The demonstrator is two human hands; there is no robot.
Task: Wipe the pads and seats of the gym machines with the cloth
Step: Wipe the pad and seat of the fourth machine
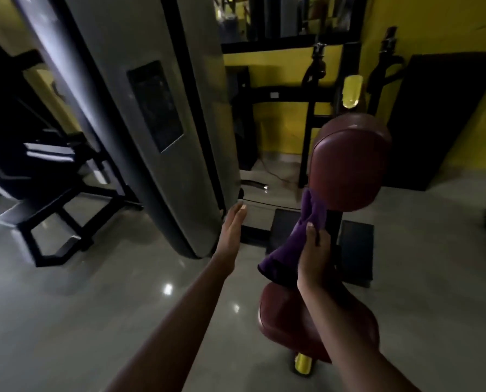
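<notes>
A dark red back pad point(349, 162) stands upright on a black post, and a matching red seat point(287, 318) sits lower and nearer me. My right hand point(315, 258) grips a purple cloth point(298, 236) just below the pad's lower left edge, with the cloth's top end touching the pad. My right forearm hides part of the seat. Left of the cloth, my left hand point(233, 227) reaches forward with straight fingers and holds nothing, its fingertips close to the grey machine column point(162, 131).
The grey weight-stack column rises at centre left. A black frame machine point(52, 193) stands at the left on the glossy grey floor point(94, 321). Black footplates point(355, 244) lie behind the seat post. A dark panel point(440, 123) leans against the yellow wall at the right.
</notes>
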